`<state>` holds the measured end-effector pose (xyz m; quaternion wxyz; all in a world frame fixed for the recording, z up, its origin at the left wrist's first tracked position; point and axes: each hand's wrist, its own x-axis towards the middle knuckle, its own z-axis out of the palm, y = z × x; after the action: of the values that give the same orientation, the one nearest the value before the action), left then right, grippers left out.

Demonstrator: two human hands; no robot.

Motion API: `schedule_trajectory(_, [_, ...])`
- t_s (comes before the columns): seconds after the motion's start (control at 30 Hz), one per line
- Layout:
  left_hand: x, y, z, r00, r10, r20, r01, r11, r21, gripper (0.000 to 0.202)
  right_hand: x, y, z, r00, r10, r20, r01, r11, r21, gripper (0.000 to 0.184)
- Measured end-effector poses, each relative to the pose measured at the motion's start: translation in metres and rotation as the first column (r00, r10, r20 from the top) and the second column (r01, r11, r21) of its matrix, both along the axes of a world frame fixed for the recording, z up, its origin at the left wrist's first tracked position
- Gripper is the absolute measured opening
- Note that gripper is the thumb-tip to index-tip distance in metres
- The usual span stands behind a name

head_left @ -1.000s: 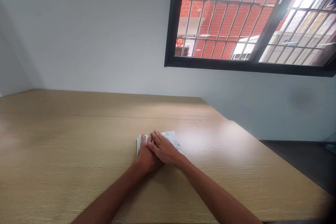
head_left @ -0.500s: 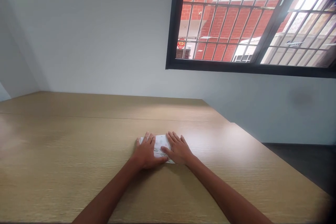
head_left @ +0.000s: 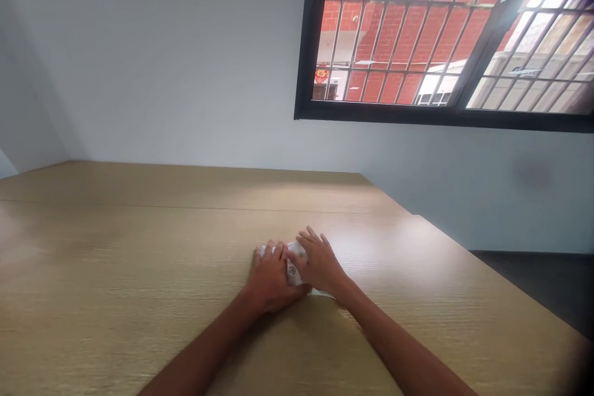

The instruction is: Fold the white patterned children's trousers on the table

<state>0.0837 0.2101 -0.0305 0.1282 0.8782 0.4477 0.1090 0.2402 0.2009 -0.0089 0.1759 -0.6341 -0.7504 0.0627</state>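
Note:
A folded white paper [head_left: 293,267] with small line drawings lies on the wooden table top [head_left: 139,247], mostly hidden under my hands. My left hand [head_left: 272,278] curls over its near left part, fingers pressed against it. My right hand [head_left: 319,265] rests against its right side, with the thumb on the paper and the fingers spread beyond its far edge. A thin strip of paper shows under my right wrist. The two hands nearly touch.
The light wood table has a seam across its far part and meets a white wall [head_left: 162,74]. Above it is a black-framed barred window [head_left: 385,114] facing a red brick building. A dark floor [head_left: 533,278] shows past the table's right edge.
My hands have closed in from either side of the paper and now cover most of it. The paper looks more bunched and narrower than before.

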Motion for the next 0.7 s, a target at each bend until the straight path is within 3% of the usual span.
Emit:
schedule_trajectory(0.13, [0.016,-0.007,-0.007,0.999,-0.053,-0.001,0.053,0.998,0.039,0.089,-0.017,-0.002,-0.004,0.965,0.175,-0.196,-0.176,0.984,0.013,0.035])
schedule_trajectory(0.23, [0.018,-0.006,-0.011,0.998,-0.06,-0.02,0.061,0.998,0.034,0.092,-0.018,-0.001,-0.011,0.947,0.22,-0.234,-0.232,0.973,-0.023,0.042])
schedule_trajectory(0.43, [0.012,-0.006,-0.005,0.997,-0.065,0.032,0.067,0.997,-0.035,0.097,-0.005,0.0,-0.017,0.976,0.187,-0.11,-0.202,0.967,-0.153,0.071])
schedule_trajectory(0.7, [0.008,-0.006,-0.002,0.998,-0.006,0.064,0.01,0.998,-0.066,0.103,0.015,0.003,-0.023,0.993,0.098,0.073,-0.084,0.98,-0.18,0.074])
